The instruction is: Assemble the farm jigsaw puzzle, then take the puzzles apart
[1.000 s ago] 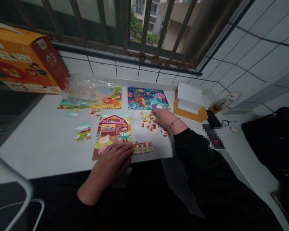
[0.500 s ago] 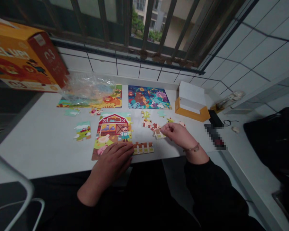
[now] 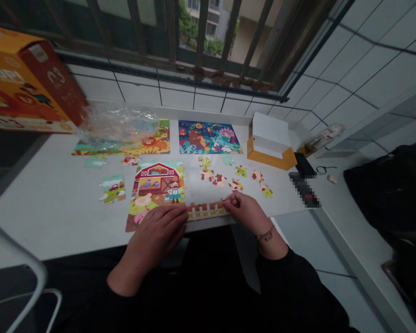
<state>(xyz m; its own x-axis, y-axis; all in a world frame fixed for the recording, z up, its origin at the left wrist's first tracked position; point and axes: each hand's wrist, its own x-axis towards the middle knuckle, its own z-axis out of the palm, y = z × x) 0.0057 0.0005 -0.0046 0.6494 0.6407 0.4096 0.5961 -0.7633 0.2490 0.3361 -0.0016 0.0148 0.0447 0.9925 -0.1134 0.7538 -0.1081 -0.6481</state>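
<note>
My left hand (image 3: 159, 233) lies flat over the lower part of a partly joined jigsaw puzzle (image 3: 157, 172) with a red barn and a farmer. A strip of white picket fence pieces (image 3: 201, 212) runs out from the puzzle's lower right edge. At the right end of this strip, my right hand (image 3: 247, 212) pinches a fence puzzle piece (image 3: 225, 211), its fingers covering part of it. Above the strip lie several loose pieces, among them brown-and-white cow pieces (image 3: 219, 180). Left of the barn rests a joined tractor section (image 3: 113, 188).
Along the wall are a lion picture (image 3: 156, 143) under clear plastic wrapping (image 3: 114, 127), a dark blue forest picture (image 3: 210, 137) and an opened orange-and-white box (image 3: 272, 155). A large orange box (image 3: 52, 88) stands at the left. The table's front edge runs close below both hands.
My right hand has brought the fence piece left and towards me, against the end of the fence strip. My left hand stays on the puzzle. The view has shifted slightly.
</note>
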